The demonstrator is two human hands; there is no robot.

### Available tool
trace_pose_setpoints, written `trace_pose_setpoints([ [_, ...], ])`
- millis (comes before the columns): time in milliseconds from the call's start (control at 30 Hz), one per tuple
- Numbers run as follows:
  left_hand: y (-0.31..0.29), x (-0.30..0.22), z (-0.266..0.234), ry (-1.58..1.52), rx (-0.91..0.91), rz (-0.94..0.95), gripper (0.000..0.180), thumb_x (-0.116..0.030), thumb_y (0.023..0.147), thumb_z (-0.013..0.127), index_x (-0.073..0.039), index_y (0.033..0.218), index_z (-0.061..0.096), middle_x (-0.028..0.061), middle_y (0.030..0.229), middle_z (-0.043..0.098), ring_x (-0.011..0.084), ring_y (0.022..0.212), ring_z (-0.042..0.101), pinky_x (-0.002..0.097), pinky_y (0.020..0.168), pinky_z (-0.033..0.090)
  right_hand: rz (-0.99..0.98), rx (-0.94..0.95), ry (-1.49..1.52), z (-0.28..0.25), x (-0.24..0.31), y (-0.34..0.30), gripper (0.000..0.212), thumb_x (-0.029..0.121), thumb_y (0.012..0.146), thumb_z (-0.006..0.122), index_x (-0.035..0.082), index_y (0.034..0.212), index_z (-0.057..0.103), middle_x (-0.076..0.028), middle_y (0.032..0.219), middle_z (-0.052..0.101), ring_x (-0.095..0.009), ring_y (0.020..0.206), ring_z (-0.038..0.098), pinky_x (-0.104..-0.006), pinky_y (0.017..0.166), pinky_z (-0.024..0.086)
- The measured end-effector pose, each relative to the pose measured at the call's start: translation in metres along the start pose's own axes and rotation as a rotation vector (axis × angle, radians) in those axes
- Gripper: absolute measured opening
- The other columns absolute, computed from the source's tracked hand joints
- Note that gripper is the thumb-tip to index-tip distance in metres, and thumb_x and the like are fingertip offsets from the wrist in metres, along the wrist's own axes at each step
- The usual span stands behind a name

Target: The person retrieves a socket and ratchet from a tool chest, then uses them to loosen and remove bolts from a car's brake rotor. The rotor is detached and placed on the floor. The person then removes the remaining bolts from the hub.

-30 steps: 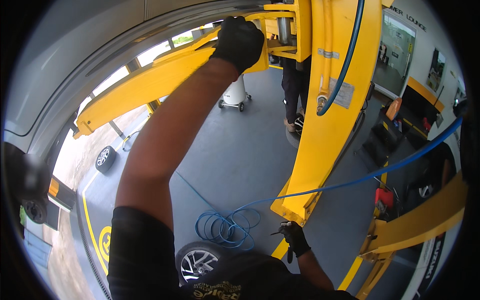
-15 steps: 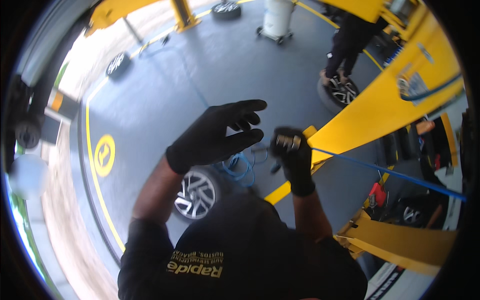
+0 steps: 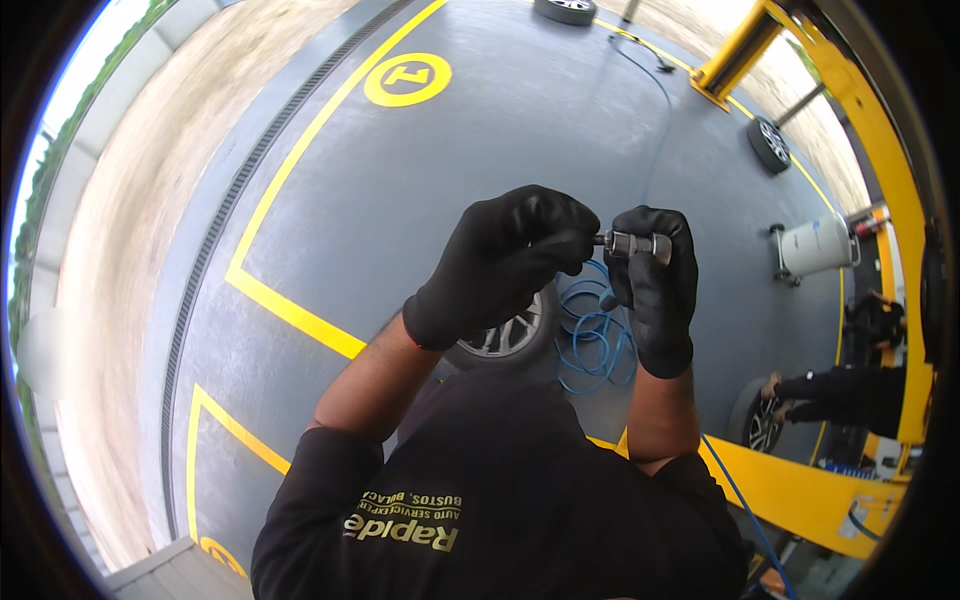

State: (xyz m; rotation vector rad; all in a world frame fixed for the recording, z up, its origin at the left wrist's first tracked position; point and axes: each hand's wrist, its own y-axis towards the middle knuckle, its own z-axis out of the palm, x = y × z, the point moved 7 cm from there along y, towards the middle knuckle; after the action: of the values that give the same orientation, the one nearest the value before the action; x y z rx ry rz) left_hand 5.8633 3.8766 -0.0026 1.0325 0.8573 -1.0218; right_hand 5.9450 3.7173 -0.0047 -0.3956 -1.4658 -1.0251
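My right hand (image 3: 655, 290), in a black glove, is closed around a shiny cylindrical metal fitting (image 3: 637, 247). The fitting lies about level and has a thin stem at its left end. My left hand (image 3: 515, 255), gloved in black too, pinches the tip of that stem. The fingertips cover the stem's end, so I cannot tell what it joins. Below my hands a loosely coiled blue air hose (image 3: 595, 345) lies on the floor. Beside the coil lies a wheel (image 3: 510, 335) with a silver rim, partly hidden by my left forearm and body.
A yellow lift beam (image 3: 800, 500) runs along the lower right, with a blue hose (image 3: 745, 505) passing near my right arm. A person (image 3: 840, 390) stands by another wheel (image 3: 757, 415) at right. A white wheeled drum (image 3: 815, 247) and a loose wheel (image 3: 770, 145) stand farther off.
My left hand has gone from open to pinching the fitting's stem, and the two hands have come together. The view has swung round to the left.
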Motion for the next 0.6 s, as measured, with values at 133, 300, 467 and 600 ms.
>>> trace_pose_setpoints([
  [133, -0.051, -0.06, -0.146, 0.295, -0.065, 0.177, 0.008, 0.006, 0.096, 0.071, 0.002, 0.102, 0.068, 0.0103, 0.101, 0.075, 0.0132, 0.089, 0.07, 0.0323, 0.079, 0.057, 0.212, 0.162, 0.087, 0.159, -0.048, 0.04, 0.015, 0.015, 0.104, 0.061, 0.003, 0.114, 0.06, -0.002, 0.086, 0.063, -0.002, 0.061, 0.048, -0.0198, 0.053, 0.039],
  [300, -0.112, -0.193, -0.31, 0.787, -0.114, 0.431, 0.01, 0.008, 0.095, 0.07, 0.001, 0.102, 0.067, 0.0101, 0.099, 0.074, 0.0136, 0.085, 0.072, 0.0308, 0.074, 0.058, 0.271, 0.333, 0.055, 0.373, -0.081, 0.093, 0.016, 0.018, 0.106, 0.062, 0.002, 0.106, 0.062, -0.001, 0.08, 0.063, -0.003, 0.064, 0.052, -0.0215, 0.055, 0.042],
  [467, -0.116, -0.209, -0.414, 0.187, -0.371, 0.078, 0.011, 0.005, 0.101, 0.066, 0.003, 0.112, 0.063, 0.0078, 0.093, 0.07, 0.0142, 0.079, 0.07, 0.0294, 0.072, 0.058, -0.066, 0.376, -0.12, 0.476, -0.084, 0.145, 0.017, 0.015, 0.101, 0.071, 0.002, 0.106, 0.062, -0.005, 0.09, 0.069, -0.008, 0.084, 0.063, -0.0285, 0.078, 0.054],
  [600, -0.094, -0.2, -0.46, 0.133, -0.359, 0.032, 0.012, 0.002, 0.104, 0.063, 0.004, 0.115, 0.063, 0.0076, 0.091, 0.069, 0.0136, 0.077, 0.069, 0.0284, 0.07, 0.056, -0.02, 0.459, -0.069, 0.499, -0.11, 0.174, 0.027, 0.021, 0.101, 0.073, 0.0, 0.112, 0.06, -0.009, 0.093, 0.07, -0.01, 0.08, 0.066, -0.0291, 0.072, 0.054],
])
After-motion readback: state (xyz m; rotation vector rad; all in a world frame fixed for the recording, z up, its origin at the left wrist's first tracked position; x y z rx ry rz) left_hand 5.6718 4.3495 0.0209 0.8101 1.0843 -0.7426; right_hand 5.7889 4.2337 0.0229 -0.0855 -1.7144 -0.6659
